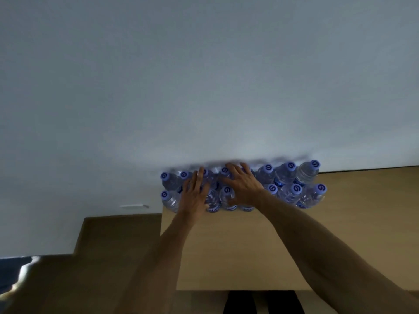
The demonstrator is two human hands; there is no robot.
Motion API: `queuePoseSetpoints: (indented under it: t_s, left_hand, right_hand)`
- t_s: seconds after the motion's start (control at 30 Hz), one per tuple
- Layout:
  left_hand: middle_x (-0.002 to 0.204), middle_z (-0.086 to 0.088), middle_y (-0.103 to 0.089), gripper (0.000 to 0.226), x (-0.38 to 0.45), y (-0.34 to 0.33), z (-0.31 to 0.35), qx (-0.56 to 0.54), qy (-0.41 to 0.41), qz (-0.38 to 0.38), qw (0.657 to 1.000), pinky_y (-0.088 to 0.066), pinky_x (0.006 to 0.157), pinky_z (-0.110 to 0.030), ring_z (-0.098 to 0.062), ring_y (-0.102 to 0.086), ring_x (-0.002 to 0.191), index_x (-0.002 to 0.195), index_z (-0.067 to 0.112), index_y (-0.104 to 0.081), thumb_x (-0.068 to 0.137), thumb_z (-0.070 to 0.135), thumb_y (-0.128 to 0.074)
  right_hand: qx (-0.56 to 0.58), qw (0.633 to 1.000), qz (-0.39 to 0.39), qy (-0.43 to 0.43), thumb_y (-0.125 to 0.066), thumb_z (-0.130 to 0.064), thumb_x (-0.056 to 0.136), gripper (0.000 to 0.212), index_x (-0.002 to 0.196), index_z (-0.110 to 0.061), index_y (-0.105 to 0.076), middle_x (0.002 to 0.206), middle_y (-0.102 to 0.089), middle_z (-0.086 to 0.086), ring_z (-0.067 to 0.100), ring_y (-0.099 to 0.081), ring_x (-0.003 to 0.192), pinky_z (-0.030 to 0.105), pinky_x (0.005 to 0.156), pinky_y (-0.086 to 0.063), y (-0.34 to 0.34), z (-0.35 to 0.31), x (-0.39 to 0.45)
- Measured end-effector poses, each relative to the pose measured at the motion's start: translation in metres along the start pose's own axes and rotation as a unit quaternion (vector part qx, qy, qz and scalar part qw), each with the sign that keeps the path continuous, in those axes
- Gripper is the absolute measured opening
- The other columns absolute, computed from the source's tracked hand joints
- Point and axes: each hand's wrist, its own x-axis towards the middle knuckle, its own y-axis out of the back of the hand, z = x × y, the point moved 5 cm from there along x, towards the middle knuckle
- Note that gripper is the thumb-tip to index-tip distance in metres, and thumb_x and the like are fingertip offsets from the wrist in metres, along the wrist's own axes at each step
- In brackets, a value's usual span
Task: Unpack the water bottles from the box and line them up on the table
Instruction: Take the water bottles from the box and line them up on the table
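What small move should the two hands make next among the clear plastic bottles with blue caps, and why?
Probably a gentle nudge inward and straight. The clear plastic water bottles with blue caps already stand in two rows against the wall on the light wooden table; the left hand and right hand lie flat on the middle ones, gripping nothing.

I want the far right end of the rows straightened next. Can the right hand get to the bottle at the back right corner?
Probably yes. The right hand rests open on the middle bottles, and the corner bottle stands in the same back row with only bottle caps between, nothing taller in the way.
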Motion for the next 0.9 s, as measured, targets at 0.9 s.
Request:
queuePoseSetpoints:
  t_s: [0.9]
  left_hand:
    - [0.162,-0.019,0.006,0.118,-0.022,-0.004,-0.048,-0.067,0.086,-0.001,0.994,-0.006,0.118,-0.060,-0.038,0.005,0.150,0.156,0.027,0.006,0.070,0.088,-0.047]
  right_hand:
    - [0.022,0.952,0.026,-0.305,-0.035,-0.047,0.098,0.044,0.113,-0.017,-0.063,0.131,-0.048,0.017,0.034,-0.037,0.124,0.055,0.107,-0.023,0.009,0.052,-0.040]
